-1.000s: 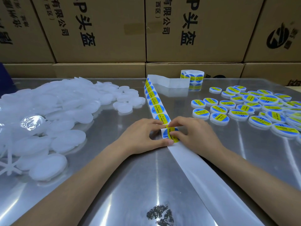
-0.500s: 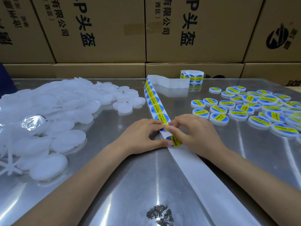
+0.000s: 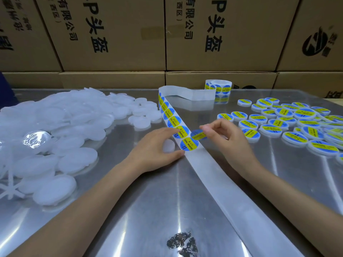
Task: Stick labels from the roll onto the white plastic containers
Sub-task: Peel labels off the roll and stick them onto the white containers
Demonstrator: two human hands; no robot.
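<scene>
Steel table (image 3: pixel 167 210): a shiny metal top carried everything, with brown cartons stacked behind it, far beyond both hands.
Unlabelled pile (image 3: pixel 61 130): a large heap of white plastic containers lay to the outer side of the left hand, none of them bearing a label; by my reading this was the bulk of the work left.
Labelled group (image 3: pixel 289 125): several dozen containers with blue-and-yellow labels lay spread beyond and to the outer side of the right hand, which I took as the finished share, clearly smaller than the heap.
Backing strip (image 3: pixel 232 197): bare liner ran between the two forearms toward the camera, while the stretch ahead of the hands carried unused labels up to the roll (image 3: pixel 219 87), well beyond the fingers.
Left hand (image 3: pixel 157 151): it lay on the table just beside the strip, fingers curled round one small white container (image 3: pixel 168 145) under the palm, fingertips touching the strip's edge.
Right hand (image 3: pixel 228 138): thumb and forefinger pinched a peeled label (image 3: pixel 197 134), held clear of the strip.
Label to container: the label hung just beside the left fingertips, near the held container but not touching it.
Stage: peeling looked done for this piece; sticking was not yet done.
</scene>
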